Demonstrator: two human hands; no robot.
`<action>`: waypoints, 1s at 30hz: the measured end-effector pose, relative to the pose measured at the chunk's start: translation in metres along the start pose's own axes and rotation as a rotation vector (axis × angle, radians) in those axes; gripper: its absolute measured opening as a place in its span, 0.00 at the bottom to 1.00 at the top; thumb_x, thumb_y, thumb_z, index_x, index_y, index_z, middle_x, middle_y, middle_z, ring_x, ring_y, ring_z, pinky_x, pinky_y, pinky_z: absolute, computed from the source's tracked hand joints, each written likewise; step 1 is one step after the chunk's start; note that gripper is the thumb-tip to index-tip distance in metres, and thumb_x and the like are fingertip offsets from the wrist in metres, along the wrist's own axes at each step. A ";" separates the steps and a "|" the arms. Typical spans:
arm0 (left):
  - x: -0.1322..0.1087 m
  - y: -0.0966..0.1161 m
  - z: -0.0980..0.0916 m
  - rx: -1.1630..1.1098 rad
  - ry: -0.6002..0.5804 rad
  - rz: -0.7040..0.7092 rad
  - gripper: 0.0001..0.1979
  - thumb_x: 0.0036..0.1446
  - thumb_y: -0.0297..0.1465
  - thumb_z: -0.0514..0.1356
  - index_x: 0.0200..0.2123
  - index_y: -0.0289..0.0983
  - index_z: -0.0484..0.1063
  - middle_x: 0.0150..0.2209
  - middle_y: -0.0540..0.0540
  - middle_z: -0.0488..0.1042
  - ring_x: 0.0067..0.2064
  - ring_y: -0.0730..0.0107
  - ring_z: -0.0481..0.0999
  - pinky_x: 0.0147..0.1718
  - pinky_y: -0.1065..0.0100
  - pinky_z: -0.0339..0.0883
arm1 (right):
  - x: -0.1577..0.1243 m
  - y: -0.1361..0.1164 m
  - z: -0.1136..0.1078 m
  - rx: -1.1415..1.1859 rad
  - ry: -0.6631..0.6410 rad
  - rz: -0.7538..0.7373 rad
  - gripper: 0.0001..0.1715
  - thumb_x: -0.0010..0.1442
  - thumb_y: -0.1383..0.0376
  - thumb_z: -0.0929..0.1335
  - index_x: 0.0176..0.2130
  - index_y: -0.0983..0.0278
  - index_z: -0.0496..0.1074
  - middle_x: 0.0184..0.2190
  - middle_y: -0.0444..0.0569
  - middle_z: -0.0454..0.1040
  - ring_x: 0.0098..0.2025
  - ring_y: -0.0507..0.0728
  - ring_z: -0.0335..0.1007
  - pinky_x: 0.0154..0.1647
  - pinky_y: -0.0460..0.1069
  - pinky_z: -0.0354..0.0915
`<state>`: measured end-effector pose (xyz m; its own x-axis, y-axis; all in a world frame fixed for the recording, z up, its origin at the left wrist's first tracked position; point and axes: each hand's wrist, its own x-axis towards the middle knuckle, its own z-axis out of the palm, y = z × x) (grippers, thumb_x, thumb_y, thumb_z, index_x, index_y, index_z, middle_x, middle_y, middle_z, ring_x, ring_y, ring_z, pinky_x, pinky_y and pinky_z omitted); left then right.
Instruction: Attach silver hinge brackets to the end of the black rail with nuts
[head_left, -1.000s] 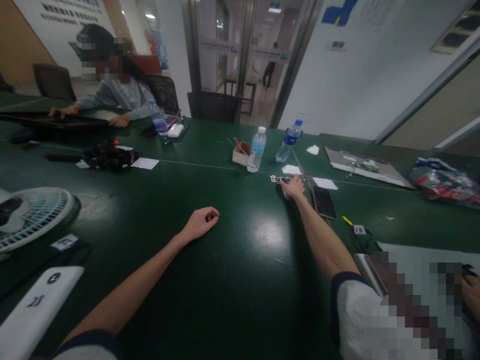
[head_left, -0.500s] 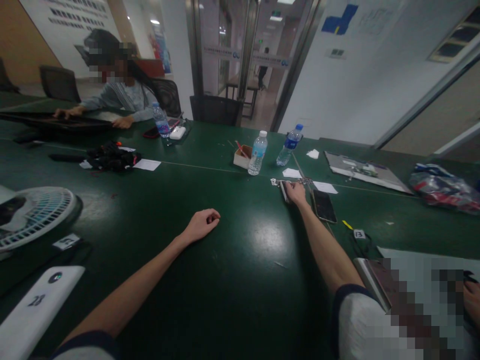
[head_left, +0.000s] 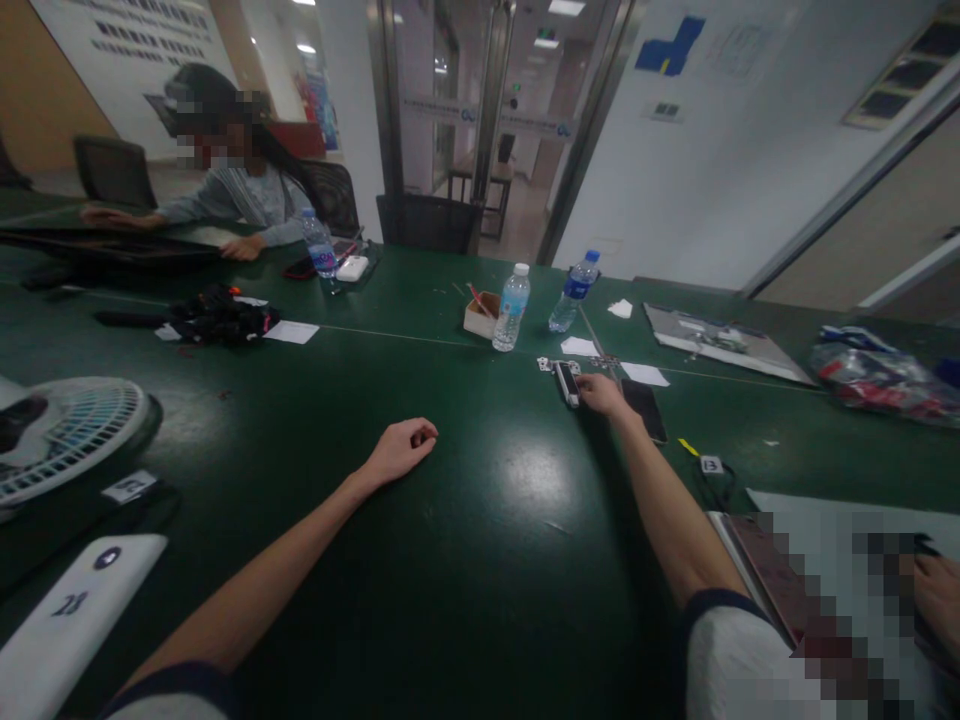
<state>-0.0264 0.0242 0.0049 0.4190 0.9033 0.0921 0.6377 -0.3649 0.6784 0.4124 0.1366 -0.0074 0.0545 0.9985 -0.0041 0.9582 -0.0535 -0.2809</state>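
My left hand (head_left: 401, 448) rests on the dark green table with its fingers loosely curled in, and nothing shows in them. Further out on the right, my right hand (head_left: 601, 394) lies just beside a small oblong device (head_left: 568, 384), white with a dark top face. Its fingertips are at the device's right side, touching or nearly so; they are not wrapped round it. Small metal pieces (head_left: 545, 364) lie at the device's far end. A dark phone (head_left: 645, 410) sits partly behind my right wrist.
Beyond are two water bottles (head_left: 511, 312) (head_left: 574, 295) and a small box (head_left: 480, 318) with a red stick. White papers (head_left: 646, 374) lie nearby. A fan (head_left: 90, 430) and a white case marked 28 (head_left: 75, 620) stand left. People sit far left and right.
My right hand has slid right off the device, whose dark top now shows. My left hand stays put. The view has shifted slightly, and the far-left person's hand has moved left.
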 end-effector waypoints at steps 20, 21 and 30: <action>-0.001 -0.001 0.000 -0.001 -0.009 0.005 0.11 0.59 0.34 0.55 0.41 0.35 0.73 0.36 0.46 0.74 0.34 0.67 0.72 0.34 0.66 0.68 | 0.008 -0.044 0.015 -0.116 0.186 -0.041 0.15 0.60 0.60 0.65 0.44 0.62 0.74 0.48 0.55 0.69 0.53 0.63 0.62 0.54 0.55 0.58; -0.001 0.000 0.000 0.004 -0.008 0.004 0.11 0.59 0.33 0.55 0.40 0.35 0.73 0.36 0.46 0.74 0.34 0.67 0.72 0.34 0.67 0.67 | 0.007 -0.046 0.017 -0.119 0.195 -0.027 0.16 0.60 0.59 0.66 0.46 0.63 0.74 0.49 0.56 0.68 0.54 0.64 0.61 0.53 0.55 0.59; -0.001 0.003 -0.001 0.004 -0.003 0.007 0.11 0.58 0.32 0.55 0.40 0.34 0.74 0.35 0.45 0.74 0.34 0.67 0.72 0.33 0.67 0.67 | -0.004 -0.046 0.020 -0.005 0.156 0.247 0.32 0.58 0.53 0.67 0.57 0.65 0.60 0.51 0.62 0.64 0.51 0.66 0.67 0.50 0.57 0.63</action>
<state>-0.0259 0.0224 0.0075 0.4250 0.9003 0.0945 0.6374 -0.3717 0.6750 0.3625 0.1356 -0.0135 0.3284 0.9415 0.0760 0.9120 -0.2951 -0.2849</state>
